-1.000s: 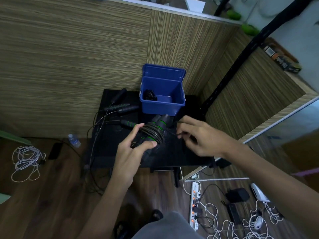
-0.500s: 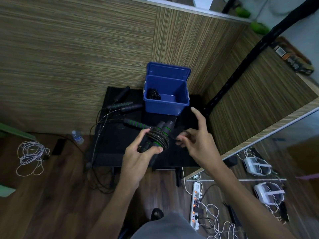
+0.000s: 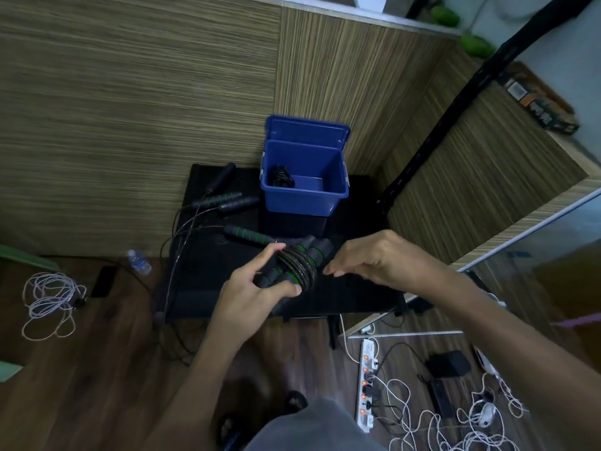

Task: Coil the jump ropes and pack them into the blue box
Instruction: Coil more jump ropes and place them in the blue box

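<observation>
- Two black foam handles with green rings lie side by side in the left hand [image 3: 250, 294], bound together by glossy black cord wound round them in tight turns; this coiled jump rope [image 3: 297, 265] is held above the front half of the black table [image 3: 357, 288].
- Left thumb presses the near side of the bundle and the forefinger reaches over its far side, so the hand grips it; the other fingers are hidden behind the handles.
- Right hand [image 3: 383, 258] hovers just beside the bundle's right end, palm down, fingers bent loosely and close together, their tips pointing at the cord; whether they pinch a cord end cannot be told.
- Blue box [image 3: 305, 198], a smooth moulded plastic tub with its lid tipped up behind, stands at the back of the table; a small coiled rope [image 3: 282, 179] lies in its left corner.
- Loose jump ropes [image 3: 227, 201] with ribbed cylindrical grips lie on the table left of the box, thin cords trailing over the table's left edge.
- One further green-ringed handle [image 3: 247, 235] lies just behind the left hand.
- Striped wood-grain panels [image 3: 130, 109] form the walls behind; the floor [image 3: 97, 369] is dark plank.
</observation>
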